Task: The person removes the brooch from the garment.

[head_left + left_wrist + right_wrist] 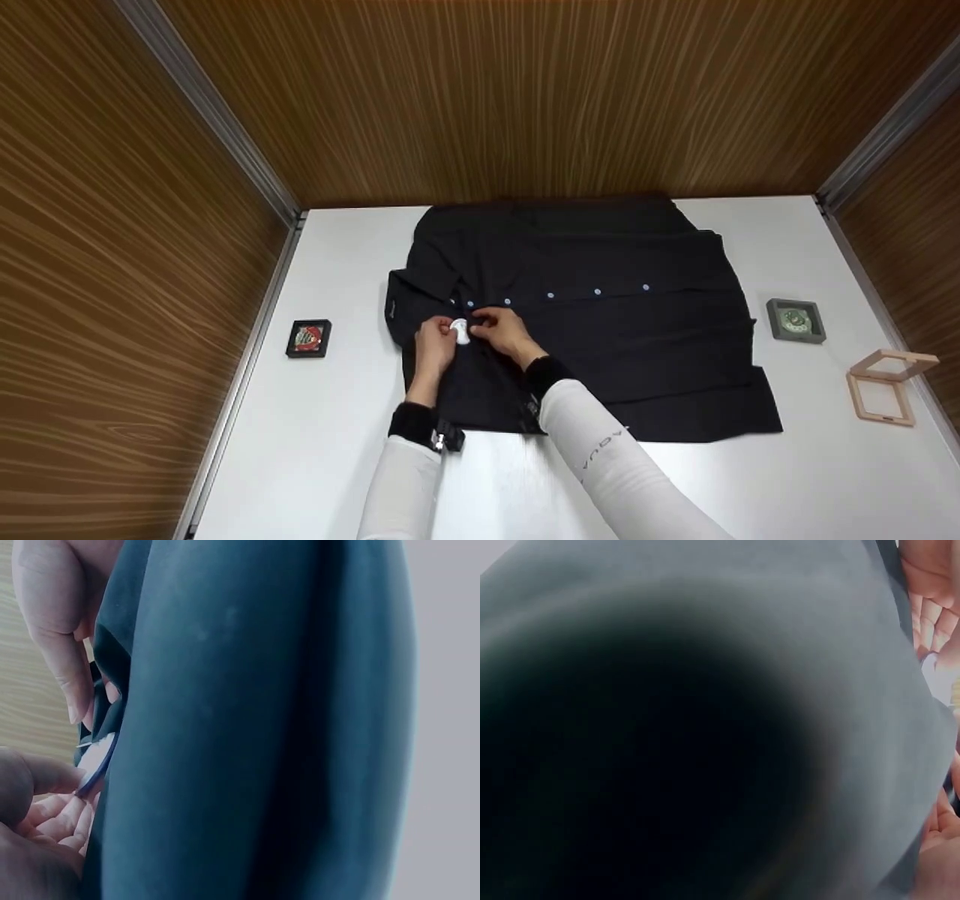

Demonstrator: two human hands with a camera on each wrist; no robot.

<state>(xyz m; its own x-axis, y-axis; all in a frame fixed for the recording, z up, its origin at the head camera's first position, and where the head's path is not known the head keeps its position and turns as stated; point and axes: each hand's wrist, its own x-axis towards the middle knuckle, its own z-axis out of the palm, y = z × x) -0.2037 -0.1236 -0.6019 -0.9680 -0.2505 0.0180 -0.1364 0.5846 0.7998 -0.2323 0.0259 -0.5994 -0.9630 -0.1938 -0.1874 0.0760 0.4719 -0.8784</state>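
Observation:
A dark button-up shirt (600, 352) lies spread across the white table, its pale buttons in a row. Near its collar end, my left hand (435, 346) pinches a round white badge (460, 331) between thumb and fingers. In the left wrist view the badge (95, 761) shows a dark blue rim and what looks like a thin pin, close against the cloth. Just right of it, my right hand (504, 330) pinches a fold of the shirt's front. Raised cloth fills most of both wrist views and hides parts of the fingers.
A black frame with a red medallion (307, 338) lies at the left. On the right are a grey frame with a green disc (796, 321) and an opened light wooden frame (881, 397). Wood-grain panels (525, 97) wall the table's back and sides.

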